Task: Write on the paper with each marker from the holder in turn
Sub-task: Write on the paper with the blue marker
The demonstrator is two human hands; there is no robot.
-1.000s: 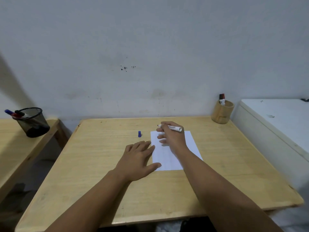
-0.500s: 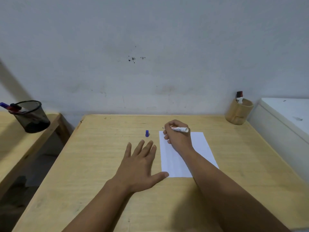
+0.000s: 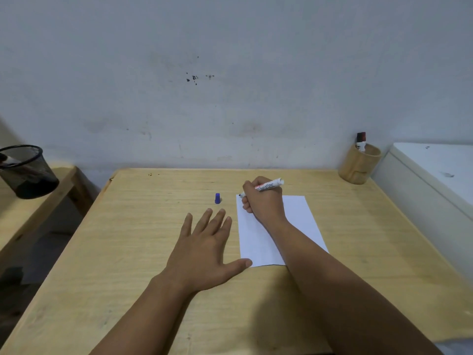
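Note:
A white sheet of paper (image 3: 299, 221) lies on the wooden table (image 3: 143, 226). My right hand (image 3: 263, 201) grips a white marker (image 3: 268, 186), uncapped, with its dark tip at the paper's top left corner. My left hand (image 3: 204, 247) rests flat on the table beside the paper, fingers spread, the thumb touching the paper's lower left corner. A small blue cap (image 3: 217, 198) stands on the table left of the paper. At the far right corner a wooden holder (image 3: 359, 165) contains a marker with a dark red cap (image 3: 361, 140).
A black mesh cup (image 3: 27, 172) with pens stands on a second wooden table at the left. A white cabinet or appliance (image 3: 435, 180) adjoins the table's right side. A grey wall runs behind.
My right hand has tilted the marker so its tip points down at the paper's top left corner. My left hand has flattened beside the sheet. The camera has shifted.

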